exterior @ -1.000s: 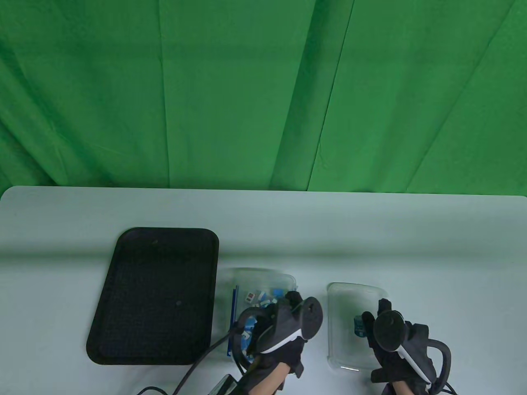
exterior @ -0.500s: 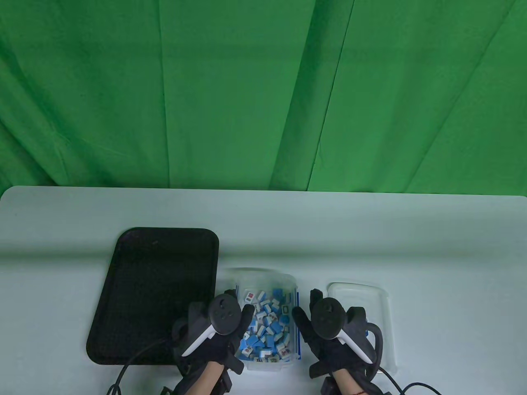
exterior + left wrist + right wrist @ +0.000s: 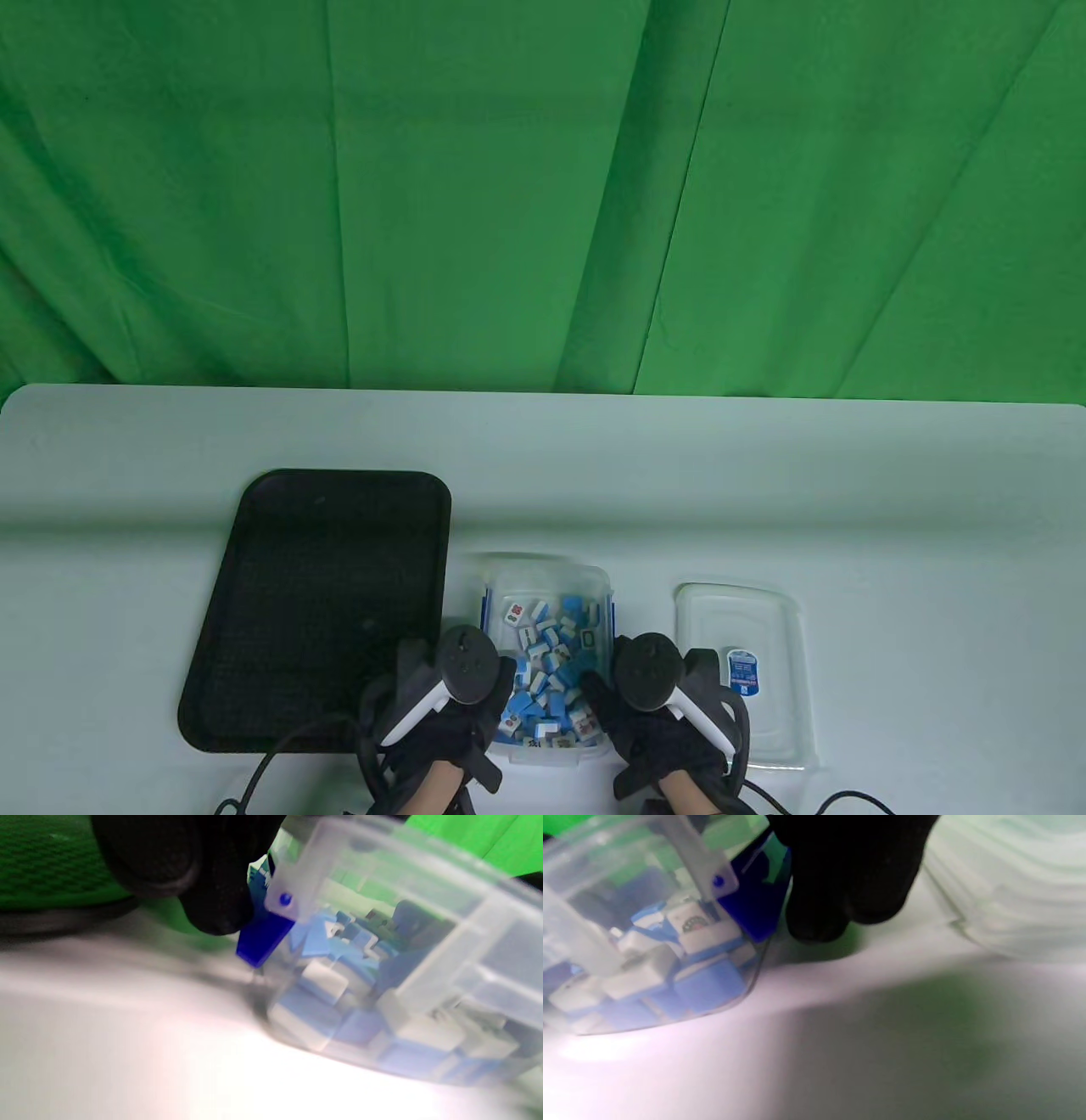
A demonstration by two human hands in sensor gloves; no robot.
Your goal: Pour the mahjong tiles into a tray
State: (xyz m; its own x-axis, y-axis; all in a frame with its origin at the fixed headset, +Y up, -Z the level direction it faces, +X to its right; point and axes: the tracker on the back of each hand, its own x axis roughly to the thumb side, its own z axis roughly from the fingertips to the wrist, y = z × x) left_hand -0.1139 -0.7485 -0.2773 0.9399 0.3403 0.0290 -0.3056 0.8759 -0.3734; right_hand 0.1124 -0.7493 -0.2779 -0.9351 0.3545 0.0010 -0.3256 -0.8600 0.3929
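The clear plastic box (image 3: 550, 658) full of blue and white mahjong tiles (image 3: 550, 662) sits between the two gloved hands. The left hand (image 3: 450, 709) has its fingers (image 3: 212, 899) against the box's left side, by a blue clip (image 3: 263, 935). The right hand (image 3: 657, 717) has its fingers (image 3: 840, 882) on the right side. I cannot tell if they grip it. The flat black tray (image 3: 318, 607) lies just left of the left fingers. The clear lid (image 3: 747, 671) lies right of the right fingers.

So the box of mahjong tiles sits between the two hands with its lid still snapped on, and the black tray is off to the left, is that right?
Not quite: the lid is off, lying on the table right of the box. The table view shows the tiles uncovered. The rest holds: the box sits between the left hand and right hand, with the black tray to the left.
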